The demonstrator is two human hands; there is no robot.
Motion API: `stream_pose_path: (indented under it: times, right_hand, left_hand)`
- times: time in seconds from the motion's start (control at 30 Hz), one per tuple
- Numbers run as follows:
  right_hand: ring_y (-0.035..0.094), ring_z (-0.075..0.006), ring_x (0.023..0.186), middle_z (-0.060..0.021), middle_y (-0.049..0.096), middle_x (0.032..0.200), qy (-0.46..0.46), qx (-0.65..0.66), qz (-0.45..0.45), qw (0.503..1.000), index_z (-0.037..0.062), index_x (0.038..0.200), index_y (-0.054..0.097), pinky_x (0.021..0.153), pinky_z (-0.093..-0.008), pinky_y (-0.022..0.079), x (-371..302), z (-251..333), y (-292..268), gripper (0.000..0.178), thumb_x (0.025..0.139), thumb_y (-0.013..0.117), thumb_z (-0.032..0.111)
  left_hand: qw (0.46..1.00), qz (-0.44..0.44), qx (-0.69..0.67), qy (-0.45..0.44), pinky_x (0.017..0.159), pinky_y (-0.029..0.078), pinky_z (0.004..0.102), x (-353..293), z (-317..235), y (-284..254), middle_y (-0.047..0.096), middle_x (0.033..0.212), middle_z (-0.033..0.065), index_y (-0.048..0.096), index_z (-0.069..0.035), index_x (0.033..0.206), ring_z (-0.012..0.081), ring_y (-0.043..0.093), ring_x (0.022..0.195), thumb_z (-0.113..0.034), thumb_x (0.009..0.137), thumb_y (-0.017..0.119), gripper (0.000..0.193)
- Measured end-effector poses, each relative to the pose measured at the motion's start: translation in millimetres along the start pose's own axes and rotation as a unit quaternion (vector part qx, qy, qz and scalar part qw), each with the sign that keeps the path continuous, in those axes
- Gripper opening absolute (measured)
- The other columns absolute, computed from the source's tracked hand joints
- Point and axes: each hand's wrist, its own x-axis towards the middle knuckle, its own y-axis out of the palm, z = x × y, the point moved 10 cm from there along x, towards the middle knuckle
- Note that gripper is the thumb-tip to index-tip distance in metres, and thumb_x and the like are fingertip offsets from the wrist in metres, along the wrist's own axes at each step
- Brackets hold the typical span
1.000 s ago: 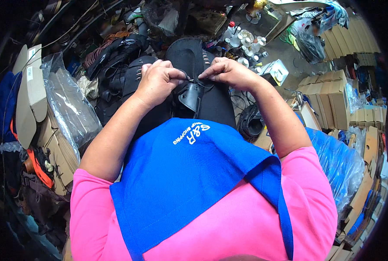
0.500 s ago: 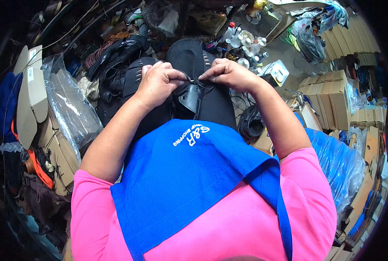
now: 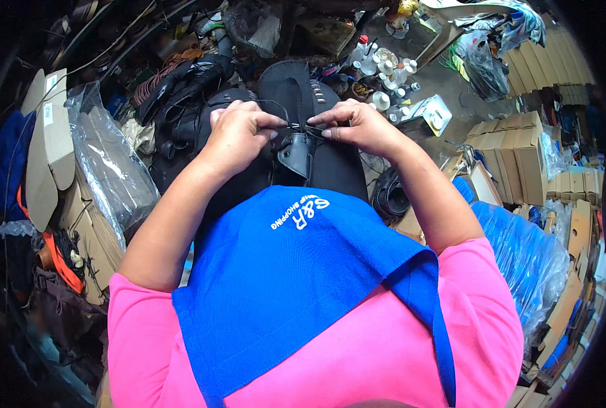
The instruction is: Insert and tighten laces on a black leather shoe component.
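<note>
On my lap lies a black shoe (image 3: 295,162), its smooth leather part with eyelets toward me and a dark padded piece (image 3: 284,80) standing beyond it. A thin black lace (image 3: 284,109) arcs up above the fingers of my left hand (image 3: 235,139), which pinches it at the eyelet edge. From the other side my right hand (image 3: 365,129) holds thumb and fingers together on the lace close to the same edge. Between the fingertips a short pale stretch shows; what it is I cannot make out.
White bottles and pots (image 3: 383,64) crowd the floor at the far right. Stacked cardboard boxes (image 3: 513,160) and a plastic-wrapped blue bundle (image 3: 513,248) stand on the right. Plastic-covered grey sheets (image 3: 106,156) lean at the left, near dark shoes (image 3: 180,92).
My left hand has shifted slightly down and left, and a loop of lace now shows above it. My right fingers have moved slightly right and changed their hold.
</note>
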Motion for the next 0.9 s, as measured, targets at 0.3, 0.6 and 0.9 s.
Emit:
stream_pose_path:
  times: [0.3, 0.6, 0.9]
  right_hand:
    - [0.060, -0.0069, 0.079, -0.0028, 0.070, 0.087, 0.101, 0.168, -0.029, 0.980, 0.0045, 0.101, 0.070, 0.074, -0.0250, 0.049, 1.1, -8.3, 11.1, 0.022, 0.080, 0.070, 0.008]
    - [0.059, -0.0062, 0.076, -0.0011, 0.067, 0.080, 0.104, 0.201, -0.024, 0.974, 0.0046, 0.088, 0.070, 0.071, -0.0238, 0.048, 14.2, -29.4, 19.0, 0.013, 0.079, 0.073, 0.012]
    - [0.053, -0.0070, 0.083, 0.0033, 0.057, 0.087, 0.096, 0.314, 0.000, 0.945, 0.0068, 0.087, 0.064, 0.076, -0.0229, 0.042, -2.7, -34.3, 3.1, 0.016, 0.081, 0.073, 0.018]
  left_hand:
    - [0.981, 0.075, -0.100, -0.152, 0.081, 0.041, 0.0283, 3.0, 22.7, 31.7, 0.071, 0.087, 0.0029, 0.072, -0.012, 0.097, 0.0115, 0.065, 0.079, -0.018, 0.074, 0.073, 0.024]
    - [0.971, 0.075, -0.170, -0.150, 0.080, 0.043, 0.0307, 14.3, 20.8, 43.7, 0.066, 0.073, 0.0006, 0.067, -0.006, 0.085, 0.0104, 0.060, 0.071, -0.017, 0.073, 0.076, 0.018]
    - [0.995, 0.046, -0.067, -0.066, 0.076, 0.045, 0.0350, -0.4, 11.6, 1.9, 0.059, 0.075, 0.0075, 0.063, -0.004, 0.079, 0.0233, 0.058, 0.076, -0.016, 0.075, 0.071, 0.015]
